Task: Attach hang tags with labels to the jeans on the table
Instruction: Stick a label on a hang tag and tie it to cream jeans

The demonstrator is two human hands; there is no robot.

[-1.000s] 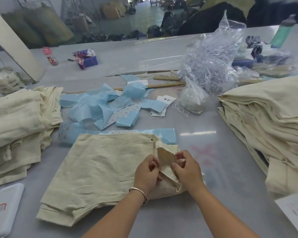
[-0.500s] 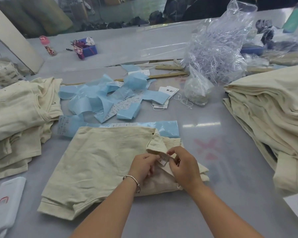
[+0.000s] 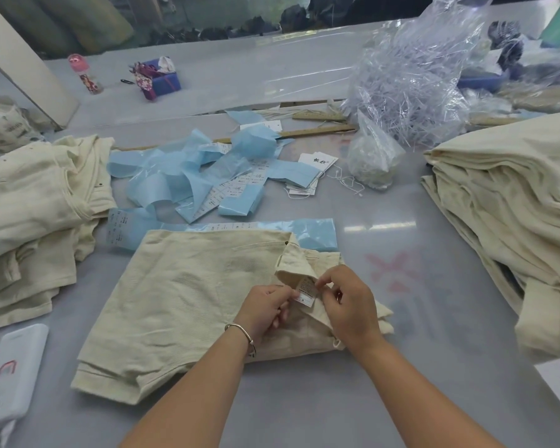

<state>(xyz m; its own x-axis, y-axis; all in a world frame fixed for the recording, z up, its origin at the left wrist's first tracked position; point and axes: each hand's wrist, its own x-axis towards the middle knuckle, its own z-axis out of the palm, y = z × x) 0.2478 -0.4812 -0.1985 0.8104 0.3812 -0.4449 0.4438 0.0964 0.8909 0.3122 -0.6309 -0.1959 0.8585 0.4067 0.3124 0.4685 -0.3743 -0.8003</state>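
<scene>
Grey table (image 3: 385, 399), label strips (image 3: 207, 185), jeans stacks (image 3: 514, 202)

A folded pair of cream jeans (image 3: 188, 302) lies flat on the grey tabletop (image 3: 304, 399), its waistband corner turned up at the right end. A small white sewn-in label (image 3: 306, 291) with printed text shows at that fold. Beyond the jeans lie white hang tags (image 3: 316, 163) with strings, and blue-backed label strips (image 3: 207, 179) lie loosely heaped beside them.
</scene>
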